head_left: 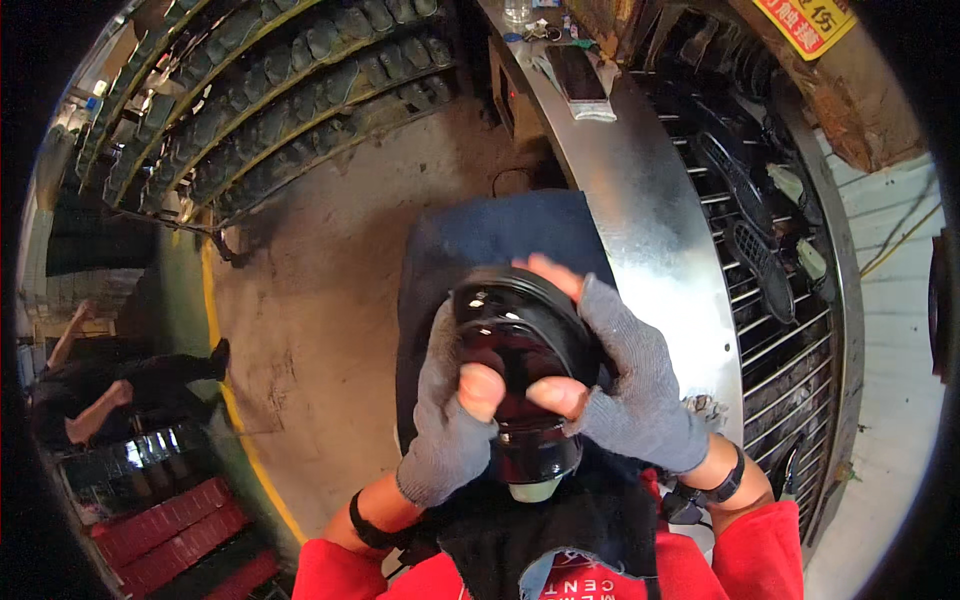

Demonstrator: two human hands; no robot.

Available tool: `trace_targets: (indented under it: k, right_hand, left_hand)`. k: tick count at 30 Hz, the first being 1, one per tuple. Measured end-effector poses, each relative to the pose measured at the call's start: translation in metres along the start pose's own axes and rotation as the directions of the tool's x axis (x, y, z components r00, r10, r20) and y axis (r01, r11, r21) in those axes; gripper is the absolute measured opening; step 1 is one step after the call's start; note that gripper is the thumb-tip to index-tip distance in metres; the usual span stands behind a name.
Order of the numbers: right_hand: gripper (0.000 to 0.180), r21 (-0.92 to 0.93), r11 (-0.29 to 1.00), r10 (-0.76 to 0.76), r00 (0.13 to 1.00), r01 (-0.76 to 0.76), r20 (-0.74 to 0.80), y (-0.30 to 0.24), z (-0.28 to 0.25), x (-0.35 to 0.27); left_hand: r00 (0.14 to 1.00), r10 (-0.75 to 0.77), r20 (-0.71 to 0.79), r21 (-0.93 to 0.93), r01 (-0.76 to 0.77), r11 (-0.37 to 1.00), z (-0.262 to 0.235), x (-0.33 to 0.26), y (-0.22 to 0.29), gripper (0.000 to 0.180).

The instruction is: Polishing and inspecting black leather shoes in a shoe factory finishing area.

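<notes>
Left of a long, shiny steel counter [665, 240], the person's left hand [448, 410] and right hand [632, 385] (in grey knit fingerless gloves [655, 430]) clasp a glossy black shoe [520, 350] from both sides, thumbs [482, 388] pressing it.

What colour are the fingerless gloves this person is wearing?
Grey, both the left glove and the right glove; the head view shows them best.

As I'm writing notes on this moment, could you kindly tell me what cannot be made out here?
- Head view: fingers of the left hand, except the thumb, hidden behind the glossy black shoe-like piece.
- Head view: that piece's far side, hidden by its own body.
- Head view: far fingertips of the right hand, blurred.
- Head view: far end of the metal counter, cut off by the top edge.
</notes>
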State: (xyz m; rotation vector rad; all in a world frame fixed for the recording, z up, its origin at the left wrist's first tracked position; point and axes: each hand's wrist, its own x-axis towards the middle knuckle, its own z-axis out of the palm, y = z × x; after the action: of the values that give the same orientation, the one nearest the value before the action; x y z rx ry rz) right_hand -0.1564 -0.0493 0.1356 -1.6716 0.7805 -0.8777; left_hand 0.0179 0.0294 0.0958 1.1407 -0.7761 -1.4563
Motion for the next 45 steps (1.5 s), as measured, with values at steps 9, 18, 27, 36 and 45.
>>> trace_targets:
  k: [9, 18, 27, 36, 45]
  right_hand:
    - [0.077, 0.246, 0.952, 0.190, 0.982, -0.183, -0.005, 0.012, 0.006, -0.007]
    - [0.057, 0.792, 0.456, 0.399, 0.889, -0.406, 0.226, 0.078, 0.008, -0.006]
    - [0.055, 0.823, 0.056, 0.491, 0.733, -0.566, 0.471, 0.110, 0.007, -0.050]
    - [0.071, 0.313, 0.595, 0.701, 0.669, -0.740, 0.249, 0.053, -0.002, -0.082]
    - [0.052, 0.654, 0.460, 0.734, 0.672, -0.601, 0.101, 0.117, 0.019, -0.015]
  left_hand:
    - [0.960, 0.250, -0.123, 0.327, -0.199, 0.924, 0.013, -0.003, 0.016, 0.074]
    - [0.911, 0.268, 0.313, 0.101, -0.313, 0.944, -0.003, 0.094, 0.057, 0.090]
    - [0.974, 0.117, 0.192, -0.002, -0.119, 0.993, 0.004, 0.110, 0.028, 0.054]
    - [0.802, 0.574, -0.164, 0.449, -0.458, 0.768, 0.000, 0.061, -0.045, 0.053]
    - [0.889, 0.453, -0.071, 0.425, -0.384, 0.820, -0.029, 0.120, -0.052, 0.066]
